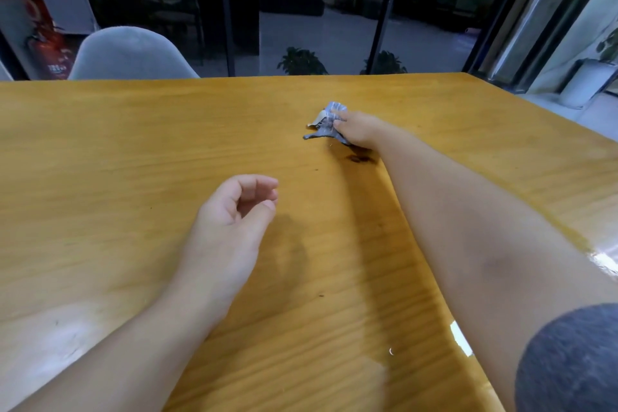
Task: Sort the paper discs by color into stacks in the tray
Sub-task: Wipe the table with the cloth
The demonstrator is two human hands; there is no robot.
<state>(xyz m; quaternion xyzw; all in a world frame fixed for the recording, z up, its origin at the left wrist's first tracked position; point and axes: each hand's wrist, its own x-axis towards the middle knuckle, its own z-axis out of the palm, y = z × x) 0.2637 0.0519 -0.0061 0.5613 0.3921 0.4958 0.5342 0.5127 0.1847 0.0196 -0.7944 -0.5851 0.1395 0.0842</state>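
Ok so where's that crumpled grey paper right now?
In the head view, the crumpled grey paper sits right of centre on the wooden table, gripped by the right hand, beyond the left hand.

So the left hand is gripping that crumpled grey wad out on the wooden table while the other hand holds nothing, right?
Not quite: the right hand grips the crumpled grey wad on the wooden table. The left hand is loosely curled and holds nothing, as the head view shows.
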